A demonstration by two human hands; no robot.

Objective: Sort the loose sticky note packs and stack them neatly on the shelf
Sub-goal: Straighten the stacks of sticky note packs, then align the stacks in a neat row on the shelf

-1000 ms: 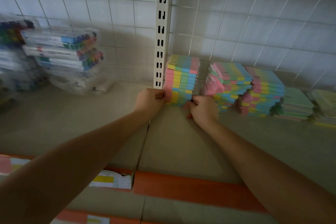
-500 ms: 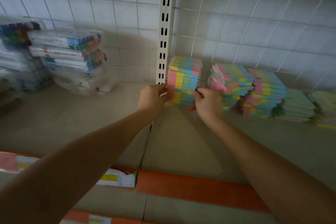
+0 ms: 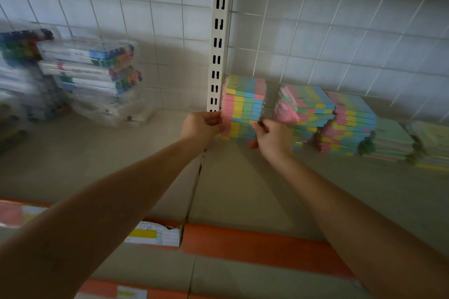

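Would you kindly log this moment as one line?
left hand: grips stack | right hand: grips stack | sticky note stack: upright on shelf

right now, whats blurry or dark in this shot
Head view: the marker packs at left and the pale stacks at far right are smeared; the tall stack between the left hand and right hand is sharper; the shelf lies in dim shadow; wide-angle bends the wall grid.

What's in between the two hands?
In the head view, a stack of sticky note packs stands between the left hand and the right hand, which grip its sides.
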